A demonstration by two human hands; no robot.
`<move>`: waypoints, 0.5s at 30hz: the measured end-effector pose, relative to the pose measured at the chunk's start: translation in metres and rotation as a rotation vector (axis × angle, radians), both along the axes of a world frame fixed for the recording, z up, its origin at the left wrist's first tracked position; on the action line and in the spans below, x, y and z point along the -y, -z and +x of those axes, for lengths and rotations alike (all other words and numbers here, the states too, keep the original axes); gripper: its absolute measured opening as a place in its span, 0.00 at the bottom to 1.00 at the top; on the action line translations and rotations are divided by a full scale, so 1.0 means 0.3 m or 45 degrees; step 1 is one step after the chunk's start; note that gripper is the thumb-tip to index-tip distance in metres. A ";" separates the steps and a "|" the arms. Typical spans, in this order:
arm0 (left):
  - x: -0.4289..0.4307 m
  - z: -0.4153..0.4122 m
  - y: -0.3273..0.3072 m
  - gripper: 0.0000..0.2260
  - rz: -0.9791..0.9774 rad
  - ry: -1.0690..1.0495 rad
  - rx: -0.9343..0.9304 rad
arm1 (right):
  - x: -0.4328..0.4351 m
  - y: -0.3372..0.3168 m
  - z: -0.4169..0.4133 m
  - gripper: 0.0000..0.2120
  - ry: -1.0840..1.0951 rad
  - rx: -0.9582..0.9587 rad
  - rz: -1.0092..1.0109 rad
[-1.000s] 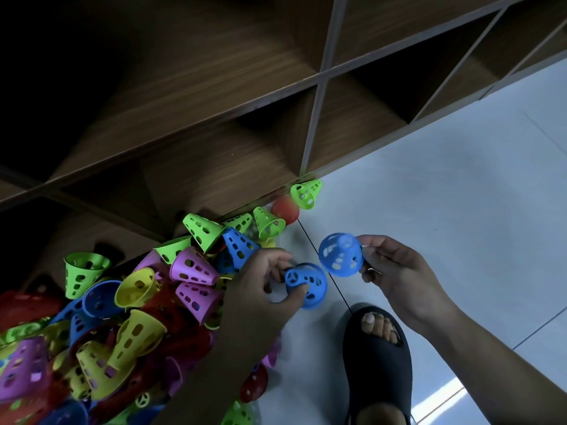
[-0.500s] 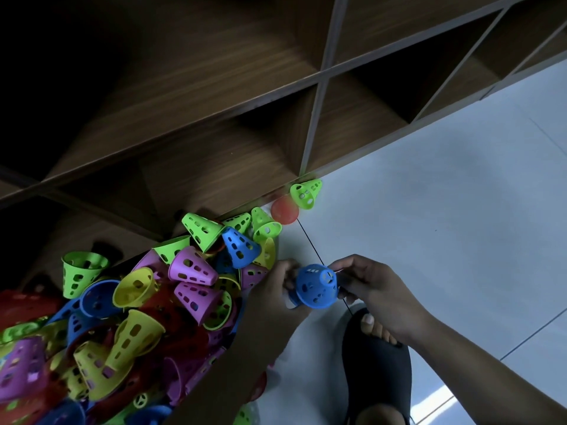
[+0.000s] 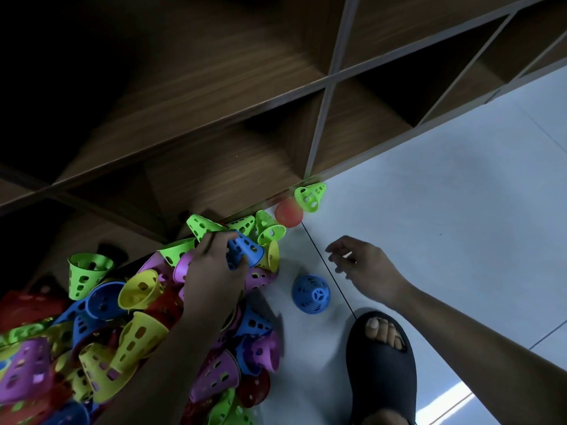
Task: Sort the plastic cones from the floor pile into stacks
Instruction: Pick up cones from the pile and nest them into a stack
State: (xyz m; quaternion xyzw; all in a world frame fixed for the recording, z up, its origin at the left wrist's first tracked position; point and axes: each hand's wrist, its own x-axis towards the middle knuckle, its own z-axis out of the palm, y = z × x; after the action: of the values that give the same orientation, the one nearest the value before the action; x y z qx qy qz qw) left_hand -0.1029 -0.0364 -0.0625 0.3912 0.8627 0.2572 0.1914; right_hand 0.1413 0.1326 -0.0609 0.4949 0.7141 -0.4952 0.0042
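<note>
My left hand (image 3: 211, 277) is in the pile (image 3: 129, 332) at the foot of the shelf unit (image 3: 214, 133). Its fingers (image 3: 216, 240) are curled over one blue cone (image 3: 245, 248), with the thumb beneath. The cone lies on its side at the pile's upper edge. I take this one because it sits on top and loose, so I judge it will come away without dragging its neighbours.

My right hand (image 3: 368, 268) hovers just over the floor (image 3: 445, 225), its fingers (image 3: 337, 244) spread loose and holding nothing. It is near the blue stack (image 3: 311, 294) but not touching it. I judge it waits there to help seat the next blue one.

That stack stands wide end down on the tile between my two hands, just beside the pile yet apart from it, so it cannot get mixed back in. From above I cannot tell how many cones are nested in it.

I count one blue cone in my grip, one blue stack begun, and no stack of any other colour in view. Along the shelf's base there are six green cones. The outermost green cone (image 3: 310, 196) lies beside a red cone (image 3: 288, 212). In the pile I make out at least four yellow, at least five purple and a few more blue. The red ones are too dark and buried to count. One sandal (image 3: 380, 363), with my foot in it, is planted near the stack.
</note>
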 end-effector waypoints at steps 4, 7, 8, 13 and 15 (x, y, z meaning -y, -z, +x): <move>-0.038 -0.031 -0.007 0.21 0.010 -0.002 -0.119 | -0.095 0.030 -0.078 0.16 0.069 -0.040 -0.020; -0.060 -0.051 -0.011 0.22 -0.050 0.055 -0.249 | -0.152 0.054 -0.128 0.21 0.108 -0.090 -0.086; -0.067 -0.058 -0.014 0.22 -0.086 0.067 -0.276 | -0.167 0.062 -0.143 0.23 0.112 -0.105 -0.112; -0.081 -0.055 -0.037 0.20 -0.296 0.067 -0.319 | -0.218 0.087 -0.206 0.28 0.216 -0.243 -0.363; -0.077 -0.043 -0.040 0.20 -0.340 0.064 -0.326 | -0.232 0.092 -0.216 0.30 0.268 -0.275 -0.449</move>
State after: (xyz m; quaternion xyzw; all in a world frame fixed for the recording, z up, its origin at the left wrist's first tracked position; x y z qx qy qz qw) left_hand -0.1160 -0.0134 -0.0504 0.4133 0.8964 0.0836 0.1367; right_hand 0.0764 0.2021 -0.0884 0.5025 0.5573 -0.6599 -0.0375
